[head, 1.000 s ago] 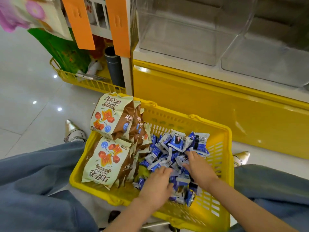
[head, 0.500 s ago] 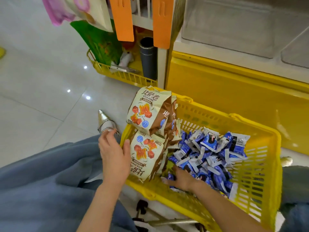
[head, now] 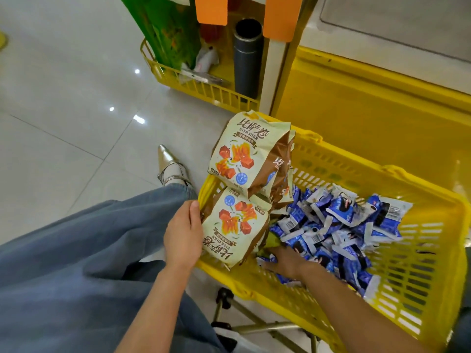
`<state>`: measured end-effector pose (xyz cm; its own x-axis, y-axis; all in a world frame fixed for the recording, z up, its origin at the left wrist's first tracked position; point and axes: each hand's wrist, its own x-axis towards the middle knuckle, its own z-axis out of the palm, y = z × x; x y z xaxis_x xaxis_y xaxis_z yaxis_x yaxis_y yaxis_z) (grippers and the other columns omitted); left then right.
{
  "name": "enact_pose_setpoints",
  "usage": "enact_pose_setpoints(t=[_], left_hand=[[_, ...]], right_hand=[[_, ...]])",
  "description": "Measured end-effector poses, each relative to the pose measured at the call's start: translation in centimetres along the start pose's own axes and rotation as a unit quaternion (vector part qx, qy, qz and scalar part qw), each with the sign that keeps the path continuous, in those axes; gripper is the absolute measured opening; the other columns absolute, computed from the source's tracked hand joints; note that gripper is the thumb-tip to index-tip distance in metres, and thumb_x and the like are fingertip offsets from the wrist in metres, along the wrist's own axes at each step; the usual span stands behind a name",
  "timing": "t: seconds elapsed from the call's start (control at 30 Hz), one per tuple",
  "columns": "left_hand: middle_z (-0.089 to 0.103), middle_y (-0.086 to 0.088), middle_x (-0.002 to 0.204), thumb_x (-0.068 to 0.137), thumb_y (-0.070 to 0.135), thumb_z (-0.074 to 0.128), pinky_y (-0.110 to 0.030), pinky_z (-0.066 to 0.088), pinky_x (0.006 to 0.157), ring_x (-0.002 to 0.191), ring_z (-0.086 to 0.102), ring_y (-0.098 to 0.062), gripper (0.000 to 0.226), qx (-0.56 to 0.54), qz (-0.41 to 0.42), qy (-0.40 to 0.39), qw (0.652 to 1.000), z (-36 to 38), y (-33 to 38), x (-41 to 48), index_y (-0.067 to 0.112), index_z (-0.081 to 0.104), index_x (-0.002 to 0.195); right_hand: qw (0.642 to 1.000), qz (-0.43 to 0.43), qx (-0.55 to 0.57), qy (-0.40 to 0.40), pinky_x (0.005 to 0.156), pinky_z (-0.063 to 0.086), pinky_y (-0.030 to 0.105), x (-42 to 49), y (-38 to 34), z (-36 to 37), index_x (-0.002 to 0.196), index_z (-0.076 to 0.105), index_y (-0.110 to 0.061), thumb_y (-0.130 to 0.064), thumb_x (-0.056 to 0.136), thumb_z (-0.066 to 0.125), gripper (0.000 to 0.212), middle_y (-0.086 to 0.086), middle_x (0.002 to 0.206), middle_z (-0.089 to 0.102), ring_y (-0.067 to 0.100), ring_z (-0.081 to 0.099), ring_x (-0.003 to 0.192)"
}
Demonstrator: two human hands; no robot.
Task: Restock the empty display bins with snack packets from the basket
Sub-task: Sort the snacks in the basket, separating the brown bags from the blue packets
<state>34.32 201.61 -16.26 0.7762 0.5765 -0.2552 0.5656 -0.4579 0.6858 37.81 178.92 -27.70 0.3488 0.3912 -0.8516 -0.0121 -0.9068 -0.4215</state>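
1. Yellow plastic basket (head: 420, 289) sits beside a denim-clad leg (head: 89, 250).
2. Cream-and-brown snack bags (head: 244, 154) stand stacked at its left end; small blue packets (head: 339, 225) lie heaped loose across the rest.
3. Left hand (head: 182, 235) is at the left rim, fingers straight and pressed together along the lower bag's edge (thumb unseen).
4. Right hand (head: 288, 261) is inside the basket, at the heap's near edge; its fingers are buried, so I cannot tell their state.

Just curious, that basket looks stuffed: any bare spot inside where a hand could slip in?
Yes: bare mesh shows on the right side of the yellow basket, between the blue packets and the rim, and along the far wall behind them. Cream snack bags crowd the left; the right hand reaches in between the two.
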Motion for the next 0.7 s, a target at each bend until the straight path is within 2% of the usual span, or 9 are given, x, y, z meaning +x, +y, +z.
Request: enact_pose_setpoints(t=[0.13, 0.3, 0.37, 0.4, 0.47, 0.53, 0.57, 0.63, 0.7], left_hand=[[0.057, 0.008, 0.068, 0.096, 0.046, 0.027, -0.025, 0.038, 0.055, 0.065, 0.056, -0.006, 0.034, 0.0, -0.008, 0.002, 1.0, 0.1, 0.3, -0.1, 0.032, 0.05, 0.075], [0.058, 0.01, 0.07, 0.098, 0.042, 0.029, -0.026, 0.039, 0.056, 0.068, 0.057, -0.006, 0.031, 0.001, -0.009, 0.006, 1.0, 0.1, 0.2, 0.0, 0.033, 0.049, 0.076], [0.059, 0.009, 0.073, 0.098, 0.04, 0.03, -0.027, 0.04, 0.057, 0.07, 0.058, -0.009, 0.03, -0.009, -0.002, 0.008, 1.0, 0.1, 0.3, 0.1, 0.032, 0.051, 0.078], [0.06, 0.008, 0.076, 0.099, 0.037, 0.032, -0.028, 0.042, 0.06, 0.074, 0.059, -0.011, 0.027, -0.02, 0.002, 0.013, 1.0, 0.0, 0.4, 0.0, 0.031, 0.052, 0.082], [0.059, 0.005, 0.09, 0.099, 0.027, 0.035, -0.03, 0.045, 0.07, 0.085, 0.058, -0.013, 0.02, -0.05, 0.017, 0.042, 0.998, -0.4, 0.8, -0.2, 0.024, 0.054, 0.095], [0.052, 0.009, 0.096, 0.098, 0.017, 0.04, -0.023, 0.042, 0.075, 0.091, 0.051, -0.009, 0.013, -0.054, 0.06, 0.088, 0.993, -0.9, 1.7, -0.8, 0.024, 0.051, 0.1], [0.047, 0.011, 0.095, 0.097, 0.014, 0.042, -0.017, 0.039, 0.074, 0.089, 0.048, -0.006, 0.013, -0.047, 0.098, 0.109, 0.988, -1.2, 2.5, -1.3, 0.024, 0.049, 0.101], [0.043, 0.012, 0.093, 0.095, 0.016, 0.042, -0.009, 0.037, 0.073, 0.085, 0.044, -0.001, 0.011, -0.049, 0.196, 0.118, 0.972, -1.4, 4.3, -2.7, 0.02, 0.05, 0.101], [0.044, 0.011, 0.092, 0.093, 0.018, 0.04, -0.007, 0.038, 0.071, 0.082, 0.043, 0.002, 0.013, -0.063, 0.291, 0.058, 0.953, -0.6, 6.0, -4.5, 0.019, 0.05, 0.1]], right_hand=[[0.993, 0.009, -0.116, -0.002, 0.106, 0.038, 0.037, 0.9, -0.4, 0.1, 0.138, 0.044, -0.026, -0.042, 0.093, 0.051, 0.048, 0.006, 0.141, 0.047, 0.026, 0.043, 0.129], [0.983, 0.02, -0.16, 0.088, 0.086, 0.047, 0.032, 0.7, -1.1, 0.5, 0.124, 0.059, -0.02, -0.036, 0.094, 0.051, 0.035, 0.013, 0.117, 0.063, 0.027, 0.058, 0.109], [0.979, 0.005, -0.171, 0.109, 0.078, 0.047, 0.032, 0.1, -1.0, 0.4, 0.112, 0.064, -0.016, -0.035, 0.095, 0.051, 0.029, 0.013, 0.105, 0.065, 0.028, 0.06, 0.104], [0.979, -0.001, -0.169, 0.114, 0.072, 0.045, 0.031, -0.3, -1.0, 0.1, 0.098, 0.065, -0.014, -0.036, 0.095, 0.051, 0.025, 0.012, 0.093, 0.064, 0.028, 0.061, 0.099], [0.982, -0.019, -0.142, 0.125, 0.065, 0.044, 0.029, -1.3, -0.5, -0.4, 0.085, 0.06, -0.012, -0.037, 0.094, 0.051, 0.028, 0.01, 0.083, 0.06, 0.026, 0.063, 0.089], [0.986, -0.054, -0.069, 0.141, 0.071, 0.048, 0.031, -2.7, 0.3, -1.1, 0.103, 0.065, -0.008, -0.033, 0.094, 0.053, 0.029, 0.011, 0.098, 0.064, 0.02, 0.061, 0.085], [0.986, -0.078, -0.025, 0.147, 0.074, 0.047, 0.031, -3.6, 0.6, -1.7, 0.104, 0.066, -0.006, -0.03, 0.094, 0.054, 0.028, 0.01, 0.1, 0.063, 0.016, 0.058, 0.082], [0.979, -0.128, 0.037, 0.156, 0.072, 0.043, 0.03, -5.3, 0.9, -3.1, 0.085, 0.064, -0.009, -0.024, 0.093, 0.057, 0.019, 0.003, 0.086, 0.057, 0.01, 0.051, 0.073], [0.97, -0.148, 0.065, 0.183, 0.07, 0.041, 0.022, -7.0, 0.8, -4.5, 0.08, 0.062, -0.012, -0.023, 0.092, 0.058, 0.017, -0.004, 0.078, 0.052, 0.006, 0.049, 0.07]])
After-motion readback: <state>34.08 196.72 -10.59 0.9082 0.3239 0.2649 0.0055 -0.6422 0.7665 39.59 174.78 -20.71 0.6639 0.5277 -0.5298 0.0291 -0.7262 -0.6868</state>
